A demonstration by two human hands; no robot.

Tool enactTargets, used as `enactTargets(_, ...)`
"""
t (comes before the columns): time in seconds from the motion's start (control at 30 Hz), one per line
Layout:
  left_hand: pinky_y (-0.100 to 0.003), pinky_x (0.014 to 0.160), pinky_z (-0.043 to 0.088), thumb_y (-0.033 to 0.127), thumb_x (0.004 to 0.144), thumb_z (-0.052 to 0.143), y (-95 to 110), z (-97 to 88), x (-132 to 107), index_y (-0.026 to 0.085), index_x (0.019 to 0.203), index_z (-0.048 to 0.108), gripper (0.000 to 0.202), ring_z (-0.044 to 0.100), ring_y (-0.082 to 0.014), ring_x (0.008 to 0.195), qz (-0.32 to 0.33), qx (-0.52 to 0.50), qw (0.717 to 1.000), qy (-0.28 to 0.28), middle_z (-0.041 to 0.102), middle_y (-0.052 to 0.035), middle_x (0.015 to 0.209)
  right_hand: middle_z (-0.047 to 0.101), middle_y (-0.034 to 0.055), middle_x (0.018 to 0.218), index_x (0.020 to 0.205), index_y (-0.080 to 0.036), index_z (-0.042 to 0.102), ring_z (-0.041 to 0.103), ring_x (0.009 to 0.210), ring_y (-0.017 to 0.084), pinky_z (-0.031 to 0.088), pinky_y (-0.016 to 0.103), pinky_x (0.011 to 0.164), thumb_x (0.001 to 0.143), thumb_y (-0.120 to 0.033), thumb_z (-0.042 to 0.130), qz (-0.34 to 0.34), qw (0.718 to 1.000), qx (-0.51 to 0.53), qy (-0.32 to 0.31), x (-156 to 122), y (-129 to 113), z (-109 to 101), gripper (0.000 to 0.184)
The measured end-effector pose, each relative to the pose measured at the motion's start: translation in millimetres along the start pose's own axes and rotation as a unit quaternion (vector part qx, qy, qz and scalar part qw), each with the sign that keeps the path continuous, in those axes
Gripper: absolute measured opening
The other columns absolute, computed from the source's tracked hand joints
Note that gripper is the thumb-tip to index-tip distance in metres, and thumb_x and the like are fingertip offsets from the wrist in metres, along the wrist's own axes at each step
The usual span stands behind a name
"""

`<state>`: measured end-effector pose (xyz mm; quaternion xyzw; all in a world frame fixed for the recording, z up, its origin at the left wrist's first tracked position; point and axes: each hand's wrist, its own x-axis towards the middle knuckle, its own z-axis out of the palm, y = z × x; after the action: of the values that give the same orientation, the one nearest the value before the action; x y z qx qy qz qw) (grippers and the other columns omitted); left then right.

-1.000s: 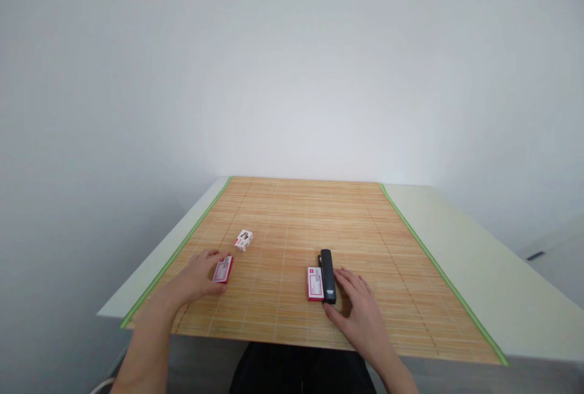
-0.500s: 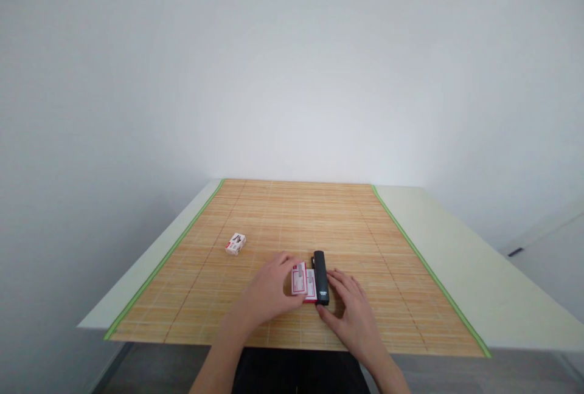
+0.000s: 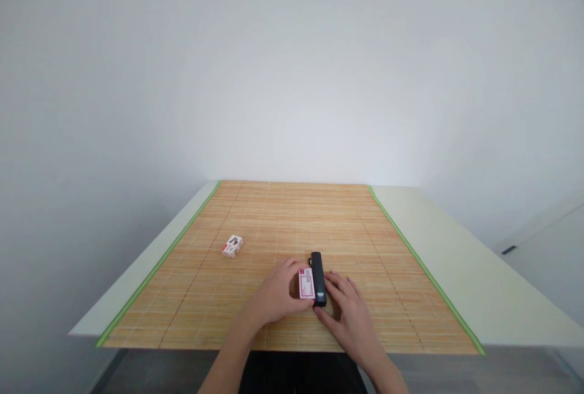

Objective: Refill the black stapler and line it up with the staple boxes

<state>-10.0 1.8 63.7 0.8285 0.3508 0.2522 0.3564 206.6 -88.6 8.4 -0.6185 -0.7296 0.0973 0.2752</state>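
Here, left hand gripping red-and-white box; right hand touching black stapler just right of that grip, whether clasping unclear.

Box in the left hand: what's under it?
The box hides whatever is directly beneath. Half a second ago a matching box showed against the stapler; now it's out of sight, probably underneath. Mat shows around the left hand.

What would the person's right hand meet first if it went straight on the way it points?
Most likely the black stapler: the right hand points at its long side, so close that contact is hard to judge.
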Motion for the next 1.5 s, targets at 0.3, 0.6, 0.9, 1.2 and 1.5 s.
enactTargets(0.3,-0.045,0.120,0.038,0.055,0.079,0.081,-30,-19.9,-11,0.034,0.150,0.051,0.080,0.045,-0.0291,0.141,-0.023,-0.001,0.998,0.057,0.050,-0.0074,0.150,0.057,0.0092,0.149,0.149,-0.029,0.052,0.050,0.140,0.032,0.033,0.058,0.123,0.089,-0.035,0.069,0.009,1.000,0.002,0.015,-1,0,4,0.063)
enactTargets(0.6,-0.040,0.086,0.053,0.058,0.089,0.058,-126,-121.6,-30,0.019,0.115,0.074,0.049,0.069,-0.0268,0.091,-0.278,0.075,0.898,0.333,0.076,-0.0093,0.105,0.055,0.0091,0.153,0.155,-0.025,0.045,0.049,0.143,0.033,0.035,0.057,0.123,0.088,-0.042,0.069,0.016,0.999,-0.001,0.028,-2,4,11,0.072)
enactTargets(0.9,-0.030,0.064,0.052,0.053,0.079,0.073,-115,-80.7,8,0.017,0.116,0.078,0.052,0.072,-0.0231,0.074,-0.258,-0.070,0.946,0.186,0.081,-0.0094,0.094,0.046,0.0084,0.161,0.162,-0.026,0.035,0.041,0.150,0.030,0.031,0.057,0.126,0.094,-0.053,0.064,0.010,1.000,-0.026,-0.001,-4,5,13,0.079)
enactTargets(1.2,-0.031,0.064,0.059,0.049,0.083,0.076,-77,-7.7,42,0.015,0.120,0.074,0.051,0.075,-0.0216,0.075,-0.246,-0.189,0.941,0.132,0.080,-0.0109,0.094,0.045,0.0080,0.161,0.162,-0.027,0.034,0.045,0.148,0.029,0.036,0.054,0.124,0.098,-0.049,0.060,0.004,0.998,-0.053,0.015,-4,1,15,0.072)
enactTargets(1.5,-0.032,0.069,0.062,0.045,0.086,0.073,-62,22.3,47,0.016,0.112,0.076,0.039,0.076,-0.0225,0.081,-0.220,-0.223,0.943,0.111,0.080,-0.0113,0.099,0.045,0.0107,0.161,0.162,-0.024,0.034,0.046,0.148,0.030,0.036,0.054,0.124,0.099,-0.051,0.059,-0.003,0.999,-0.049,0.013,-6,1,15,0.073)
